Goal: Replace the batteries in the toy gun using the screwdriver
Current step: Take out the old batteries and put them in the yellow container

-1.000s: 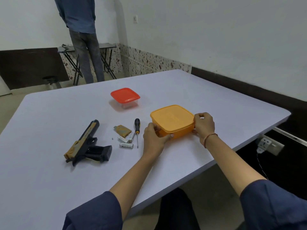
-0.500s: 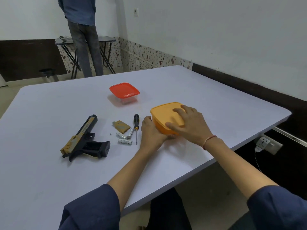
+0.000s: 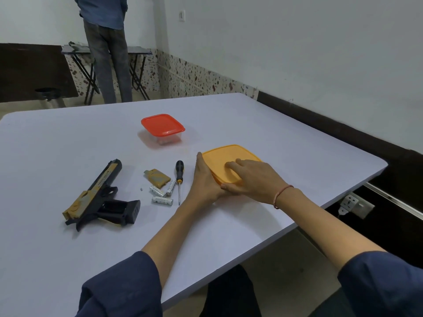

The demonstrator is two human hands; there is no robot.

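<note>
Right hand (image 3: 251,179) slid onto lid of yellow-orange square plastic box (image 3: 229,154), thumb pinching near edge, left hand (image 3: 204,181) gripping box's left side; black-and-tan plastic toy gun (image 3: 98,195) well left of box, barrel pointing away, left hand nearer.

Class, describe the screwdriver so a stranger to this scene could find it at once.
On the pale table, look just left of the orange-lidded container that the left hand grips. The screwdriver lies there, beside the loose batteries, handle away from the person. It is the only long thin thing: black handle, yellow collar, metal shaft.
</note>
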